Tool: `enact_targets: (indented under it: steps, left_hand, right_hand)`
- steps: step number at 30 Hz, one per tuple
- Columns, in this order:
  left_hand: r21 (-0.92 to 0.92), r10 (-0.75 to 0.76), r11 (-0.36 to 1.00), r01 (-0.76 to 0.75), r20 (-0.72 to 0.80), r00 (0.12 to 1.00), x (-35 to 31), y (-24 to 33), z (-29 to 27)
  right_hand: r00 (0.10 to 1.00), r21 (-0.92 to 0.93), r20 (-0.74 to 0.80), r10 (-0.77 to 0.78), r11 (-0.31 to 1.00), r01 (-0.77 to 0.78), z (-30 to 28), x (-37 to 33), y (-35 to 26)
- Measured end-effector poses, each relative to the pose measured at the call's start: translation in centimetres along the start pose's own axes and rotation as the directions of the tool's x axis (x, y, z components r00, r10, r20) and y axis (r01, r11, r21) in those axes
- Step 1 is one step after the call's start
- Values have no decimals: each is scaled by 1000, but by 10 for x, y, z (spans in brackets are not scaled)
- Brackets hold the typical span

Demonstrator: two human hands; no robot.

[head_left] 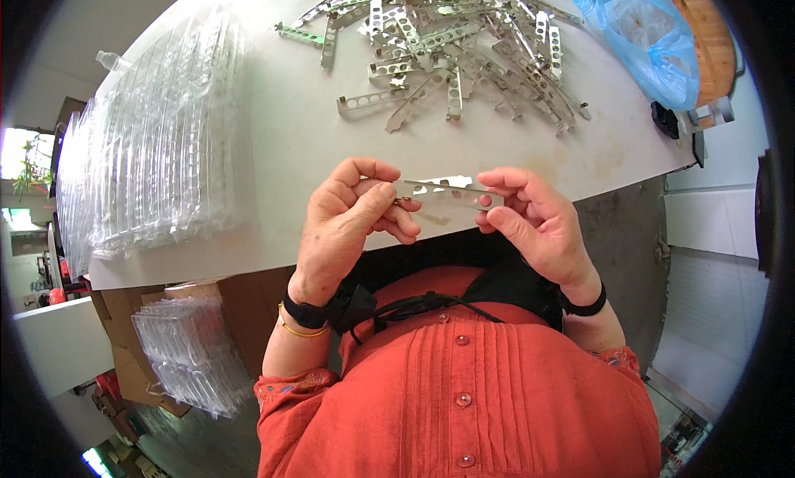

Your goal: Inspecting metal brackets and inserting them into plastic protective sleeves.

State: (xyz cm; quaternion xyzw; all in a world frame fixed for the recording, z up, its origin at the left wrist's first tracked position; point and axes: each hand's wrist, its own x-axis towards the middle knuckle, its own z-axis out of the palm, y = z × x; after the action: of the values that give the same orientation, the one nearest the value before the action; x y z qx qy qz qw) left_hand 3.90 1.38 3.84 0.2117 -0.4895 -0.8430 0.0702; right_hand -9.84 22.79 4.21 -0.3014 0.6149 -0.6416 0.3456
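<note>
A thin, shiny metal strip with holes (454, 193) is held level between my two hands, just above the table's near edge. My left hand (348, 217) is closed and pinches the strip's left end between thumb and fingers. At the right end, my right hand (542, 230) holds it with thumb and fingertips. Beyond the hands a loose pile of similar perforated metal strips (414, 43) lies on the white table (298, 139), at all angles and partly overlapping.
Stacked clear plastic trays (170, 139) stand on the table's left side. More clear trays (190, 354) sit below in a cardboard box (124, 341). At the far right are a blue plastic bag (650, 43), a brown wooden surface (704, 31) and a small black object (664, 120).
</note>
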Motion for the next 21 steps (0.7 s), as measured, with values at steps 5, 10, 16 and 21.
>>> enact_targets:
  steps: [5,10,16,21]
  left_hand:
    - [60,31,998,-29,-33,999,3,-5,0]
    - [81,10,997,-8,-22,1000,3,-2,0]
    - [64,8,998,-7,-29,1000,4,-2,0]
    - [75,8,997,-5,-31,999,4,-3,-1]
  right_hand:
    - [987,59,79,142,987,-147,-5,1,-2]
    - [985,36,80,153,987,-156,-3,0,-3]
    - [986,-24,72,147,989,-146,-3,0,-4]
    - [985,-64,67,157,986,-152,-4,-1,-4]
